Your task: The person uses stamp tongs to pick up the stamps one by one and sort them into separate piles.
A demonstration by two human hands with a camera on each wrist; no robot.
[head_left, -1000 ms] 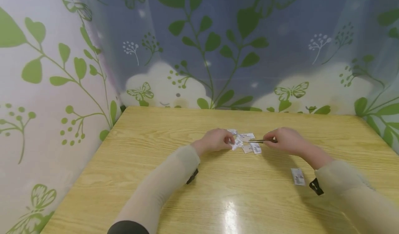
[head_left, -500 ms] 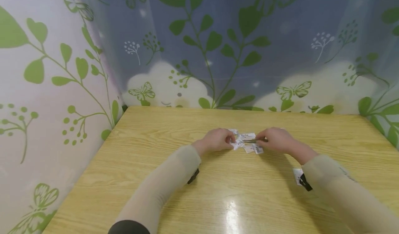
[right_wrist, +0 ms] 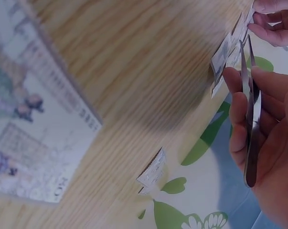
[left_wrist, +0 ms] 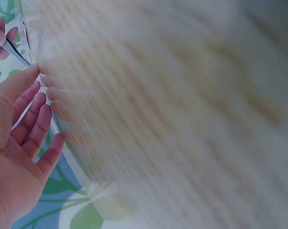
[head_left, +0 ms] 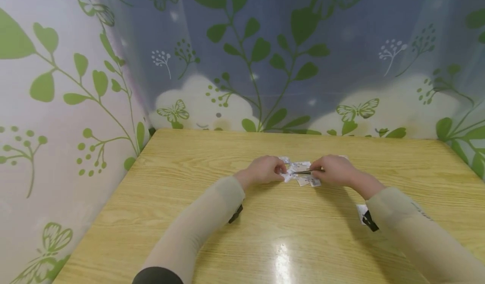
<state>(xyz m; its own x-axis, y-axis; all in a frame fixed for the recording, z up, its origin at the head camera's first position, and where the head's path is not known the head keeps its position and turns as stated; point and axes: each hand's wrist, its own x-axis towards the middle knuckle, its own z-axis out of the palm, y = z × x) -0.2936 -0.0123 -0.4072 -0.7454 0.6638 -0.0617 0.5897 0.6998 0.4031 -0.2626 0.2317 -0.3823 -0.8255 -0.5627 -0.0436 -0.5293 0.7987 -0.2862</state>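
Several small printed paper pieces [head_left: 302, 165] lie close together and overlapping on the wooden table. At their left side is my left hand [head_left: 263, 169], thumb and fingertips right at the pieces; in the left wrist view its fingers [left_wrist: 37, 131] are loosely extended down to the tabletop. My right hand [head_left: 335, 170] holds metal tweezers [right_wrist: 251, 129] between thumb and fingers, the tips slightly apart in the right wrist view. From the right, the tweezers reach over the group toward the left fingertips. The left hand partly covers the nearest pieces.
A single printed piece [head_left: 361, 211] lies partly under the strap at the right wrist, large in the right wrist view. Another small piece [right_wrist: 152, 172] lies beyond the right hand. Leaf-patterned cloth [head_left: 242, 65] hangs behind the table [head_left: 212, 149] and along its left.
My right hand has moved left with the tweezers, bringing their tips over the pieces near the left fingertips. The right sleeve now partly covers the single piece. The left hand has stayed in place.
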